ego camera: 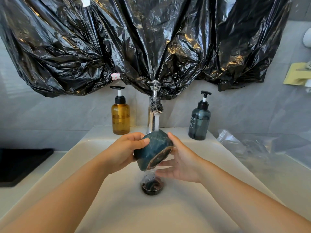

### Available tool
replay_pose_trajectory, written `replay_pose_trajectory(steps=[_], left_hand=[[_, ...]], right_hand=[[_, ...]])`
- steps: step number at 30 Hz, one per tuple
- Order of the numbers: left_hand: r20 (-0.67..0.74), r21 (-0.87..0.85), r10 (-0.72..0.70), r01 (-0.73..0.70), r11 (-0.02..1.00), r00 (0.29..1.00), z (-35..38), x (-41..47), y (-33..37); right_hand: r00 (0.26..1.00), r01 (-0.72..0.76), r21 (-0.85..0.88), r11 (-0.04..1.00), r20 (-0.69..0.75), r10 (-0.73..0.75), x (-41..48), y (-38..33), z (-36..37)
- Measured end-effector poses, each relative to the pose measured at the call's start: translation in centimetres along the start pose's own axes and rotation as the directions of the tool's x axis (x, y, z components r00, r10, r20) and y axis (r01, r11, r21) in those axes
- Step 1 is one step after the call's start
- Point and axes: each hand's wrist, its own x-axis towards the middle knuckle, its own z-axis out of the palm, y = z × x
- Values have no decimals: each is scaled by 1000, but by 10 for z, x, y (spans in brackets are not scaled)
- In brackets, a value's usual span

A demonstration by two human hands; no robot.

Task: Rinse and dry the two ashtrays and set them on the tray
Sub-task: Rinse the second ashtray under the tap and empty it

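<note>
Water runs in a thin stream from the chrome faucet onto the upper side of a dark teal ashtray, which is held in the air over the basin of the white sink, just above the drain. The ashtray is tipped on its side, its brownish unglazed base turned down and toward the camera. Both bare forearms reach in from the lower corners and meet at the middle. The left hand grips the ashtray from the left: its thumb is curled over the top of the wall and the other fingers wrap behind and under, out of sight. The right hand comes from the other side with its palm turned inward, the thumb raised against the ashtray's upper right edge and the fingers nearly straight and a little spread, the upper ones touching the base while the lower ones hang just beneath it. On the back ledge an amber pump bottle stands left of the faucet and a grey-blue pump bottle to its right. Crinkled black plastic sheeting covers the wall above. A black tray lies on the counter at the far left, well apart from the hands, and a clear plastic bag lies on the counter to the right.
</note>
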Motion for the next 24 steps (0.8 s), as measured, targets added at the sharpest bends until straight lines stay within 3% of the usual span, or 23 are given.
replay_pose_trajectory(steps=[4,8,11,13,16,19,22,24], left_hand=[[-7,-10,-50,50,999,999,3,1,0],[43,98,-71,66,993,997,7,1,0],[20,91,-61,59,994,998,10,0,-1],[16,14,-53,53,998,998,8,2,-2],[40,-39,-26,28,999,999,5,2,-1],[91,-46,2,2,999,996,7,0,0],[112,-39,-22,26,999,993,9,0,0],[91,-45,-58,62,997,994,10,1,0]], right_hand=[[999,48,56,997,-16,-47,-1,2,6],[977,103,-233,967,-156,-142,2,5,16],[957,160,-436,886,-151,-247,10,9,17],[961,148,-406,902,-158,-228,10,7,12],[992,48,-136,990,-106,-63,13,4,1],[1000,-19,110,994,23,17,12,6,1],[999,44,87,995,-30,-41,11,5,3],[983,144,-76,987,-102,-151,11,3,4]])
